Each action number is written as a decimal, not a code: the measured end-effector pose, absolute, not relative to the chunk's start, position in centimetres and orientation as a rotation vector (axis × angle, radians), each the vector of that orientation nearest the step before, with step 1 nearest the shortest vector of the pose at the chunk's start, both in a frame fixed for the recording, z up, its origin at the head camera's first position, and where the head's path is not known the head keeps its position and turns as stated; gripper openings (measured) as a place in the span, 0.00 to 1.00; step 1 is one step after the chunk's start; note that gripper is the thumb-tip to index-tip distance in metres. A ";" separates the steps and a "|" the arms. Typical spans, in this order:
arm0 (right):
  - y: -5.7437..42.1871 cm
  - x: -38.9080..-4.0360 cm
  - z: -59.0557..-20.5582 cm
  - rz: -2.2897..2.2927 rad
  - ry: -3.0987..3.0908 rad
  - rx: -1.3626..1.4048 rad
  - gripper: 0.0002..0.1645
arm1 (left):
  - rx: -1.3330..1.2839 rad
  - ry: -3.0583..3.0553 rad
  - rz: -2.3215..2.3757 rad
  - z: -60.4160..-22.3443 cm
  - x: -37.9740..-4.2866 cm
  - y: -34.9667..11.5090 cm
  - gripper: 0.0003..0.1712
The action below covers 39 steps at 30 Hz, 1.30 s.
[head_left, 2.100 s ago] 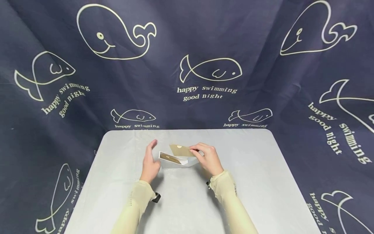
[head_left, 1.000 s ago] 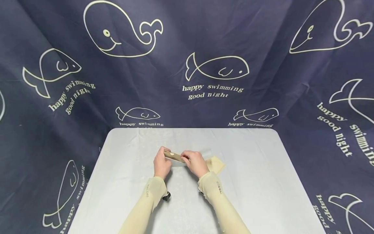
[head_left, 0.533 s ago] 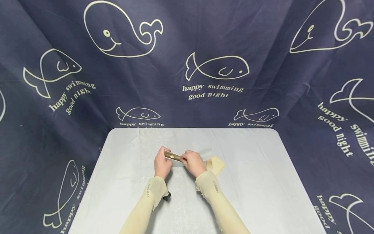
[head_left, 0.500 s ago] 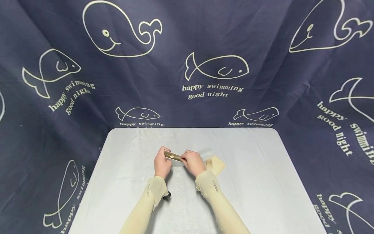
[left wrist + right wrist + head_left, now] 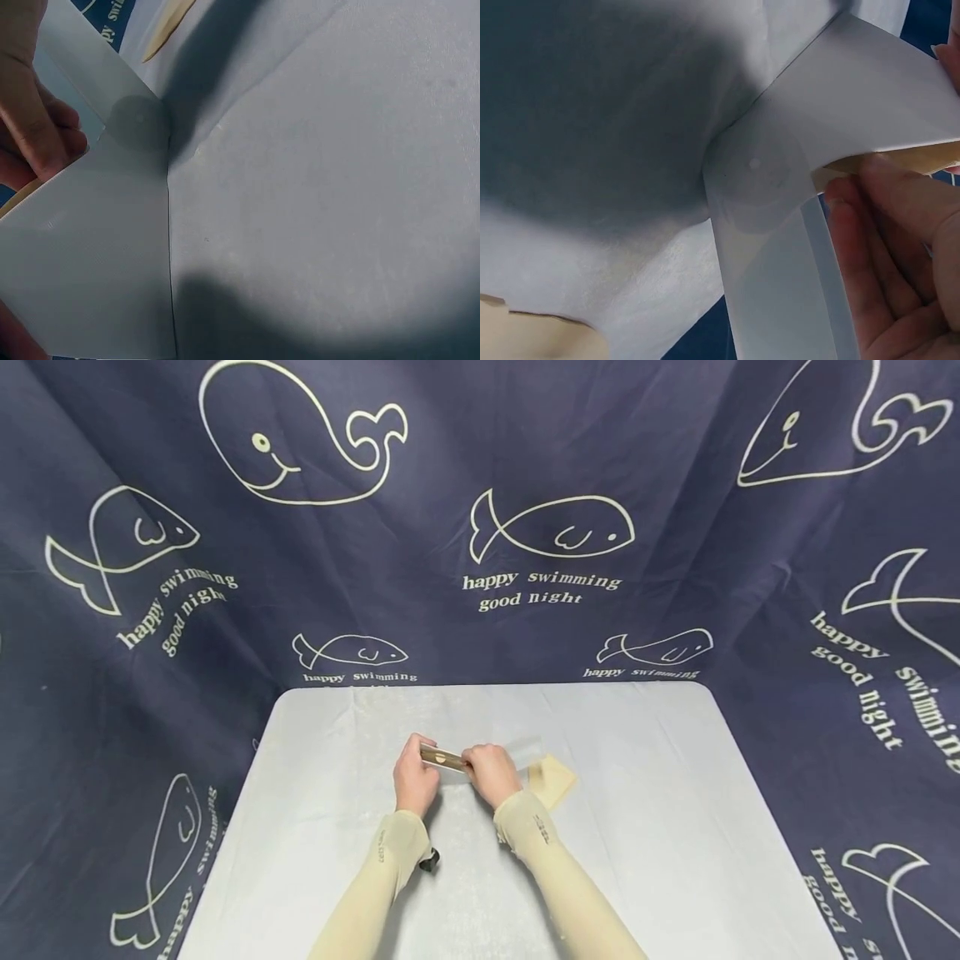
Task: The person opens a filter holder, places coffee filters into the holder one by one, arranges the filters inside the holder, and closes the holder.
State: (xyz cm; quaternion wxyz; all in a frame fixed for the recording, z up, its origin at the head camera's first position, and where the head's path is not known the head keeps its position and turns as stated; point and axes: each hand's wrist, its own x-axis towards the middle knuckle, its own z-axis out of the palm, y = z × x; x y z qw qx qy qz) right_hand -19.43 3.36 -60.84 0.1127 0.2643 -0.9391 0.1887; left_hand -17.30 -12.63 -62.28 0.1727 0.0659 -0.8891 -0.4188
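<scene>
A white box [image 5: 454, 776] with its mouth facing up stands between the two hands in the head view. My left hand [image 5: 416, 779] grips its left end, thumb on the near side and fingers on the far side. Inside the mouth shows a brown card insert [image 5: 441, 758] with a pale half-round notch. My right hand [image 5: 492, 772] pinches at the insert's right end; the right wrist view shows the thumb against the brown card edge [image 5: 922, 157]. A white flap [image 5: 772, 300] of the box hangs open there. The box's inside is mostly hidden.
A tan folded card piece [image 5: 553, 781] lies on the white-covered table [image 5: 637, 827], just right of my right hand. A dark blue curtain [image 5: 420, 460] with fish and whale drawings surrounds the table's back and sides.
About two seconds ago my right hand held a tan card above the box; a tan card now lies at the right. My left hand has taken hold of the box, and my right hand has moved left.
</scene>
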 end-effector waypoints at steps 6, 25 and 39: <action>3.6 -19.8 -60.7 0.531 -2.752 0.760 0.11 | 0.176 -2.530 -1.208 -62.2 -17.7 -12.3 0.27; 7.2 -18.7 -56.9 0.850 -2.503 0.690 0.08 | 0.096 -2.444 -1.297 -62.2 -16.9 -13.2 0.48; 17.8 -19.2 -58.0 1.035 -2.392 0.232 0.12 | -0.620 -2.238 -0.835 -60.6 -14.6 -9.2 0.38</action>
